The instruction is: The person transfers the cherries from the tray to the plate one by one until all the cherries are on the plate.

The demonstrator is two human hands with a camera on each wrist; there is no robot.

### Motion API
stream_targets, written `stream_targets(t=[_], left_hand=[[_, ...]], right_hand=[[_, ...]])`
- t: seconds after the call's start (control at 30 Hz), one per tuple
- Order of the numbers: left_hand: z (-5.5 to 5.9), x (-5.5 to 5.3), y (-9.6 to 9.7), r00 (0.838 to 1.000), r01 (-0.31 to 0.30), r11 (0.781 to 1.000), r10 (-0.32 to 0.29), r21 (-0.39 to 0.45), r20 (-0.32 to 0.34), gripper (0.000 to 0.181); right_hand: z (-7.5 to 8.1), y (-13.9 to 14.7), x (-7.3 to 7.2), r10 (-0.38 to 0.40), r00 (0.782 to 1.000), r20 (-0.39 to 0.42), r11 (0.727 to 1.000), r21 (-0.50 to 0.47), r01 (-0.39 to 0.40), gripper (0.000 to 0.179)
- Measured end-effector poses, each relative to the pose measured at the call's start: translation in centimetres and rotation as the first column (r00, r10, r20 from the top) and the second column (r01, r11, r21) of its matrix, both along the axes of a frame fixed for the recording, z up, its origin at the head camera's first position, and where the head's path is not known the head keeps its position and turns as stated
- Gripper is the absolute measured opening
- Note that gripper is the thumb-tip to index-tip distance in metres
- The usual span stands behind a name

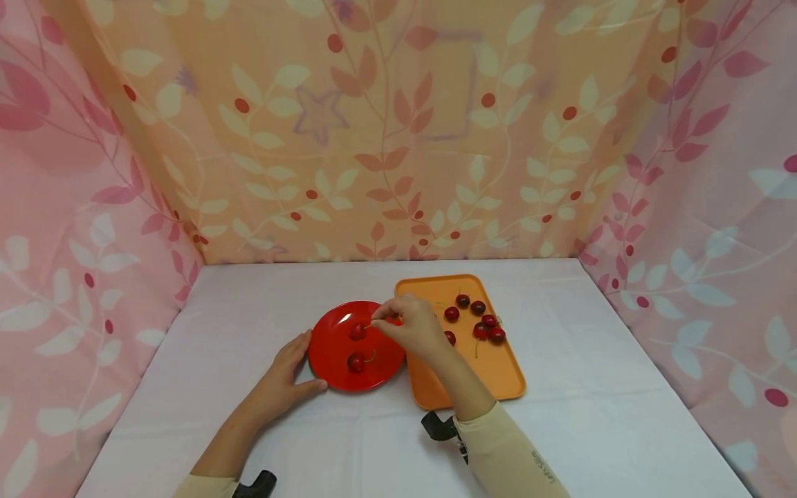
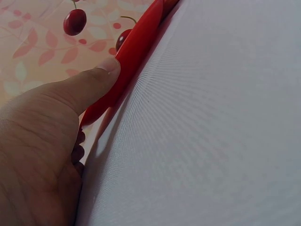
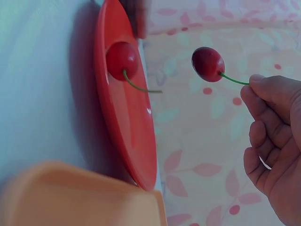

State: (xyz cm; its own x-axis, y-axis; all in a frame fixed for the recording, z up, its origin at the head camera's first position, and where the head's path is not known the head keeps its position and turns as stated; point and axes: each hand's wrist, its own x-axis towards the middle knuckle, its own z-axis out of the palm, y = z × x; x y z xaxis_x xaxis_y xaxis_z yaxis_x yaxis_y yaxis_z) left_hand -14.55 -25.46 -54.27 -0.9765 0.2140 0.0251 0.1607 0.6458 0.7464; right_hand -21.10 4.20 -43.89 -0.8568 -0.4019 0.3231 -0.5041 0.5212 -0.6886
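My right hand pinches the green stem of a dark red cherry between thumb and forefinger. That cherry hangs above the red plate, apart from it, in the right wrist view. A second cherry lies on the plate with its stem sticking up. At the plate's left side rests my left hand, fingers extended along the edge and thumb touching the rim. Right of the plate is an orange tray holding several cherries; my right hand and forearm cover part of it.
A white cloth covers the table under plate and tray. Patterned curtains enclose the back and both sides. Black wrist mounts sit by the sleeves.
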Motion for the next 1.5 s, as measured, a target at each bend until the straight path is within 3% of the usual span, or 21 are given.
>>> stream_targets(t=[0.77,1.07,1.5], left_hand=[[-0.1,0.1,0.0,1.000,0.018,1.000,-0.018,-0.004,-0.022,0.109],[0.3,0.2,0.2,1.000,0.010,1.000,-0.010,-0.005,-0.014,0.107],[0.2,0.2,-0.2,1.000,0.010,1.000,-0.010,-0.013,-0.021,0.108]], right_hand=[[-3.3,-3.5,0.6,0.027,0.998,0.048,0.998,0.050,-0.029,0.004],[-4.2,-4.4,0.8,0.025,0.994,0.106,0.997,0.069,-0.032,0.004],[-4.8,-5.3,0.7,0.065,0.997,0.052,0.987,0.141,-0.072,0.004]])
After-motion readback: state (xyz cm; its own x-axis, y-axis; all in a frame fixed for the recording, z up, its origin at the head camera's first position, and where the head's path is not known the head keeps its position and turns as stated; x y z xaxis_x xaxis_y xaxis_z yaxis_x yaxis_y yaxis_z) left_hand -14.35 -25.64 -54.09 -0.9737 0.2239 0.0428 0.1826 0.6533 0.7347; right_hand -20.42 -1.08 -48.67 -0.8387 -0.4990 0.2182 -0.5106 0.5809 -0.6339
